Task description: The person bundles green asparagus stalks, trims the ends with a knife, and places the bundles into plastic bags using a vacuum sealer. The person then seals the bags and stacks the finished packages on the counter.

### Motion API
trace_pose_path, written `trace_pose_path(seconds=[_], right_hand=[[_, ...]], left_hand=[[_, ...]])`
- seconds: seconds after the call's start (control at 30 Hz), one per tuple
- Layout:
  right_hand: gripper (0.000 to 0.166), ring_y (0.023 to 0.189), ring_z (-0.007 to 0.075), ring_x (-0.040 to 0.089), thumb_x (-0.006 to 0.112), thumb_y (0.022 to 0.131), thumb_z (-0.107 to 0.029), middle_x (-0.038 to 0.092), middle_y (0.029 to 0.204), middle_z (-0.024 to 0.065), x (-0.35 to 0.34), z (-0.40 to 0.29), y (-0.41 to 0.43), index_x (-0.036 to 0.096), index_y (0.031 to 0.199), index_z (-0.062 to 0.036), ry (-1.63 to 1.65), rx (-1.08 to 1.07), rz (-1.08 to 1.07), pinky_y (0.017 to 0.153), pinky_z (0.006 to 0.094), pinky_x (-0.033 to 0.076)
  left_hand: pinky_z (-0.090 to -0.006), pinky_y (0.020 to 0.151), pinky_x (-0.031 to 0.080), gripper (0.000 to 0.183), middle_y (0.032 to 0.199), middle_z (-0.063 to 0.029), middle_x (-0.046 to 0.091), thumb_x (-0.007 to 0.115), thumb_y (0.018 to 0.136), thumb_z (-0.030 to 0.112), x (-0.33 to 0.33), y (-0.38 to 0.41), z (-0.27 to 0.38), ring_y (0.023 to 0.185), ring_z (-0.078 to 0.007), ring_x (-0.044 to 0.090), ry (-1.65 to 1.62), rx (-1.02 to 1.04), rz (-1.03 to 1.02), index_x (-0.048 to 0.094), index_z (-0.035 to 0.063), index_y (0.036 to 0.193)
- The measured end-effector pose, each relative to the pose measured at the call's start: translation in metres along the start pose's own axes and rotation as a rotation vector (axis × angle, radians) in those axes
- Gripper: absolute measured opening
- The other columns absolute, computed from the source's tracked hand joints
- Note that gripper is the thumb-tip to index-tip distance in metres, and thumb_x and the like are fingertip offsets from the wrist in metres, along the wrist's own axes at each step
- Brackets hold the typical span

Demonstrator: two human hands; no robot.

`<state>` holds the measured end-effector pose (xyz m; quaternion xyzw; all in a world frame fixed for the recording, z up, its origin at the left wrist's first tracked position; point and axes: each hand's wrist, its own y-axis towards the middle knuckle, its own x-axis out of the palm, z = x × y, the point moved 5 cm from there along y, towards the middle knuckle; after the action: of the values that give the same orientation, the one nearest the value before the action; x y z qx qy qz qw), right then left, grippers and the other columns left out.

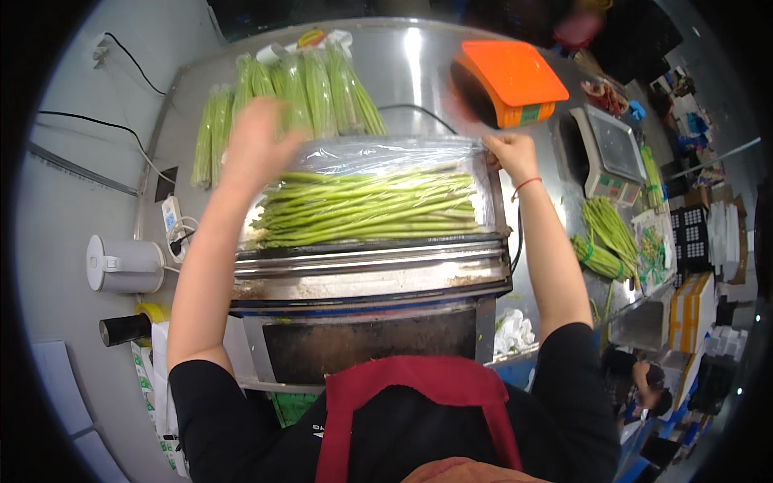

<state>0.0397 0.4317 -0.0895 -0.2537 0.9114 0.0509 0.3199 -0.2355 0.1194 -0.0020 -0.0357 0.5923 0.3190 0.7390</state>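
A bundle of green asparagus lies sideways under clear plastic film on a metal wrapping or sealing machine. My right hand pinches the film's far right corner between thumb and fingers. Motion blurs my left hand, which is over the film's far left end, in front of the bagged asparagus. Its thumb looks apart from the fingers, but whether it grips film cannot be made out. Several clear bags of asparagus lie side by side on the steel table beyond the machine.
An orange scale stands at the back right, with a second weighing scale beside it. Banded asparagus bunches lie at the right. A white kettle and a power strip are at the left. A black cable crosses the steel table.
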Motion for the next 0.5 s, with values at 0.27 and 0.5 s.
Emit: trace_pose_path(seconds=[0.27,0.5], right_hand=[[0.090,0.124,0.0370,0.042,0.077,0.063,-0.052,0.045,0.131,0.0214,0.041,-0.104,-0.121,0.044,0.132,-0.0036,-0.586,-1.022,-0.445,0.104,0.0484,0.031],[0.057,0.088,0.0333,0.064,0.075,0.056,-0.023,0.064,0.093,0.0173,0.065,-0.103,-0.148,0.058,0.106,-0.0013,-0.749,-0.672,-0.764,0.076,0.0394,0.052]], left_hand=[[-0.0419,0.096,0.040,0.101,0.119,-0.0228,0.050,0.083,0.055,0.046,0.045,-0.068,0.100,0.111,-0.0373,0.048,-0.066,0.322,-0.507,0.038,0.0001,0.134],[-0.0449,0.072,0.051,0.041,0.083,-0.0215,0.063,0.074,0.060,0.027,0.039,-0.073,0.124,0.082,-0.0371,0.062,0.026,0.186,-0.646,0.056,0.0026,0.089]])
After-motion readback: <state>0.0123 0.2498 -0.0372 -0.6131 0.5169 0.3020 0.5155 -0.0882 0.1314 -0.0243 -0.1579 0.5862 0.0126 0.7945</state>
